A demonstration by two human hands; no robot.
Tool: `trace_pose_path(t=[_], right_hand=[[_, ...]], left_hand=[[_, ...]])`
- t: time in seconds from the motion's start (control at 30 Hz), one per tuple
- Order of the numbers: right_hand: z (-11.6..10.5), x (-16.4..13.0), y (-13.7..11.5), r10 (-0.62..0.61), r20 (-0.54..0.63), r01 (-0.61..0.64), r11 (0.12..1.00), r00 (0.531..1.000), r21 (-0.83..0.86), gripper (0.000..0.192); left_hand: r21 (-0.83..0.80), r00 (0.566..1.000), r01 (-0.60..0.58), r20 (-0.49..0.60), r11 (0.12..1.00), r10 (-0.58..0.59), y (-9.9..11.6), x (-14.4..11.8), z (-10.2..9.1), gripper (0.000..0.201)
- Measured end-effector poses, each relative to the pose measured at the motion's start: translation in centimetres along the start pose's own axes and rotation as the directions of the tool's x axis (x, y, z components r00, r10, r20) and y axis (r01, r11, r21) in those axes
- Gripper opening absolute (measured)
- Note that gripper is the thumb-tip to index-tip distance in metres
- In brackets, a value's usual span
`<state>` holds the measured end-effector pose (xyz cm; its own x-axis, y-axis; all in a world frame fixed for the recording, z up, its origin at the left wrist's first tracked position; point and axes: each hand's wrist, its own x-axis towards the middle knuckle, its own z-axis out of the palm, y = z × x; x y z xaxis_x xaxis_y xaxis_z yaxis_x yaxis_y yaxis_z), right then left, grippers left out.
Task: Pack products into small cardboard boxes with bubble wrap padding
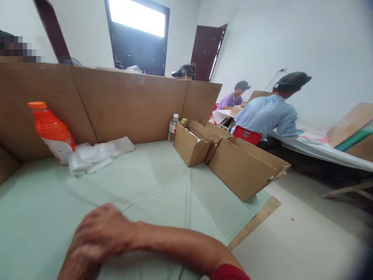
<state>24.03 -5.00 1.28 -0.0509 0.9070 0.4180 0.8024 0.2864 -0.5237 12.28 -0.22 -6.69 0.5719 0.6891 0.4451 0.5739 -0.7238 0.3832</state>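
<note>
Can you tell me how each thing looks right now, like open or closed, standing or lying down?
orange bottle: cap on, leaning against the cardboard wall.
plastic bags: lying in a loose pile.
water bottle: upright, cap on.
small box: flaps open.
big box: open, tipped on its side.
right hand: resting over the left hand, holding nothing that shows.
green cloth: spread flat, creased.

The right hand [100, 233] is lying palm down on the pale green cloth [163, 186], its forearm reaching in from the lower right with a red sleeve at the frame's edge. It is resting over the left hand [77, 266], which is showing only partly beneath it at the bottom edge. Both are looking blurred, fingers loosely curled, holding nothing visible.
</note>
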Motion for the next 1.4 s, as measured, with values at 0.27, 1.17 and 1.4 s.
trace_pose_path(t=[0.27, 1.17, 1.4], right_hand=[[-26.4, 3.3, 12.5, 0.232, -0.394, -0.454, 0.549, 0.889, -0.702, 0.043], [-26.9, -12.5, 4.2, 0.096, -0.617, -0.221, 0.967, 0.781, -0.129, 0.017], [-20.7, -15.3, 7.2, 0.705, -0.231, -0.569, 0.688, 0.670, 0.449, 0.046]], left_hand=[[0.145, 0.986, -0.164, -0.005, 0.976, 0.166, 0.9, -0.1, -0.7, 0.042], [-0.369, 0.990, 0.144, 0.046, 0.918, -0.136, 2.2, -0.5, -3.8, 0.075], [-0.510, 0.981, 0.148, 0.182, 0.848, -0.061, 4.5, -0.8, -3.3, 0.076]])
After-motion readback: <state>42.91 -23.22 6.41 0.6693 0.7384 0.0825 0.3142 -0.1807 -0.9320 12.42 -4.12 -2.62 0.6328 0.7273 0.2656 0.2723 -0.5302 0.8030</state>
